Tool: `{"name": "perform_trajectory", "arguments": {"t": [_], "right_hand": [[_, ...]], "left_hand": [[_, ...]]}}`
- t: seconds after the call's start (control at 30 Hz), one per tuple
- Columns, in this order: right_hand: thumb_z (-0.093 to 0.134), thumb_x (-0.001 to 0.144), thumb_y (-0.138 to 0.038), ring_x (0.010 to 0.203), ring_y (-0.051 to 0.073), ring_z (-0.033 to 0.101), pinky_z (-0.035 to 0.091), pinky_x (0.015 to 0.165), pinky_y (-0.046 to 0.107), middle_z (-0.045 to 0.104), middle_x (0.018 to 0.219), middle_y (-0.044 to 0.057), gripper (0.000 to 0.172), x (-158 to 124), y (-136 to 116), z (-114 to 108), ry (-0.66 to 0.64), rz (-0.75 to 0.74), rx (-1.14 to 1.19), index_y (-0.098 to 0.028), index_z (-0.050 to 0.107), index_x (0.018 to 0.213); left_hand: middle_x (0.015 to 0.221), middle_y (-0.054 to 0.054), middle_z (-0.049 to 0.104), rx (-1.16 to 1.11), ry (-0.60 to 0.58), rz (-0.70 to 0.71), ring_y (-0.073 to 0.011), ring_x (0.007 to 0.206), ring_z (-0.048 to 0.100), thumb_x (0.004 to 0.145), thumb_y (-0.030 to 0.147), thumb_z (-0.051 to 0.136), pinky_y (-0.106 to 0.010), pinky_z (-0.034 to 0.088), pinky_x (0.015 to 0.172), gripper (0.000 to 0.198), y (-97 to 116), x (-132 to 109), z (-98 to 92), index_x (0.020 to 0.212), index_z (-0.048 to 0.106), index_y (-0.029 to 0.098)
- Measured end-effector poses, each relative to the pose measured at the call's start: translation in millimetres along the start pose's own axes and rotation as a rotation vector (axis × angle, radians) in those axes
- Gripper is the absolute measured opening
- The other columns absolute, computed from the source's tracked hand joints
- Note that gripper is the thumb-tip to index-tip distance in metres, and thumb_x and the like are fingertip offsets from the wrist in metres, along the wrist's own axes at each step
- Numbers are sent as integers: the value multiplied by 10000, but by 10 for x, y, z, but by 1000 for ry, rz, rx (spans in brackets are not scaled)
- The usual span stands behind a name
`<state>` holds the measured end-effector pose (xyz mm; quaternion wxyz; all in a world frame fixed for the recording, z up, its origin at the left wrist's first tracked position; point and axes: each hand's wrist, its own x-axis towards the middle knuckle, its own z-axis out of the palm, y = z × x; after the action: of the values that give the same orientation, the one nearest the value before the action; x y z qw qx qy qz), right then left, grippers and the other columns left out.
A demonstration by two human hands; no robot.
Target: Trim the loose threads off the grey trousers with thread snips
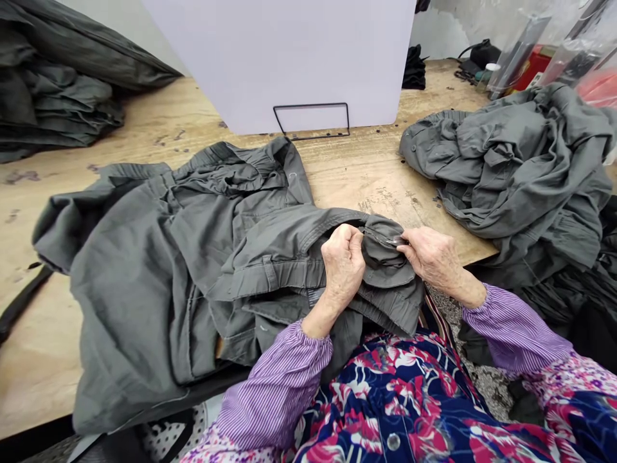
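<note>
A grey-green cotton garment (159, 276) lies spread and crumpled on the wooden worktable (347, 173), with its edge hanging over toward my lap. My left hand (343, 260) is bunched into a fist, pinching a folded section of this cloth (383, 254). My right hand (431, 260) comes in from the other side, its fingertips on a small metal tool (398, 241) held against the same fold. The tool's exact kind is too small to tell, and my fingers hide part of it.
A crumpled grey garment (511, 167) lies at the right, with dark cloth (573, 302) below it. A folded grey stack (58, 90) sits at the far left. A white upright board (279, 58) in a black wire stand (312, 121) stands ahead, with plastic-wrapped items (540, 54) behind right.
</note>
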<state>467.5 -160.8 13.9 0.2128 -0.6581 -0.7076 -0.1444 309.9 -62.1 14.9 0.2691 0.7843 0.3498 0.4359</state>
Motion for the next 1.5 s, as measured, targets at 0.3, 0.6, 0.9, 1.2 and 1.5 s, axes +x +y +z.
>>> {"name": "perform_trajectory", "arguments": {"t": [0.3, 0.6, 0.9, 1.2, 1.5], "right_hand": [[450, 889, -422, 721, 157, 529, 377, 654, 260, 583, 818, 50, 272, 196, 28, -36, 104, 242, 325, -167, 525, 949], [562, 754, -238, 546, 95, 357, 271, 543, 238, 390, 555, -38, 201, 504, 66, 196, -2, 298, 671, -171, 466, 591], [547, 792, -135, 685, 126, 548, 421, 614, 253, 586, 744, 20, 87, 143, -9, 83, 312, 145, 706, -187, 563, 724], [482, 834, -118, 621, 120, 474, 407, 575, 257, 618, 771, 67, 135, -51, -430, 64, 202, -267, 463, -161, 590, 766], [508, 816, -161, 657, 158, 493, 406, 593, 282, 602, 761, 65, 162, -293, -641, 238, 227, -94, 290, -140, 535, 975]], "left_hand": [[715, 4, 555, -160, 17, -214, -98, 601, 494, 755, 173, 530, -220, 399, 592, 34, -17, -67, 75, 787, 540, 168], [831, -23, 559, -9, -22, -212, -150, 762, 522, 629, 166, 681, -269, 431, 682, 302, -5, -101, 135, 877, 509, 165], [992, -73, 583, 173, -212, 80, -188, 852, 504, 741, 69, 513, -302, 438, 726, 211, 71, -22, 42, 919, 585, 155], [932, -90, 604, 472, -263, 167, -253, 902, 465, 849, 183, 453, -377, 372, 725, 187, -40, 189, 216, 949, 611, 193], [777, 6, 574, -186, -26, -25, -137, 722, 547, 607, 71, 531, -237, 418, 678, 252, 25, -62, 62, 836, 507, 173]]}}
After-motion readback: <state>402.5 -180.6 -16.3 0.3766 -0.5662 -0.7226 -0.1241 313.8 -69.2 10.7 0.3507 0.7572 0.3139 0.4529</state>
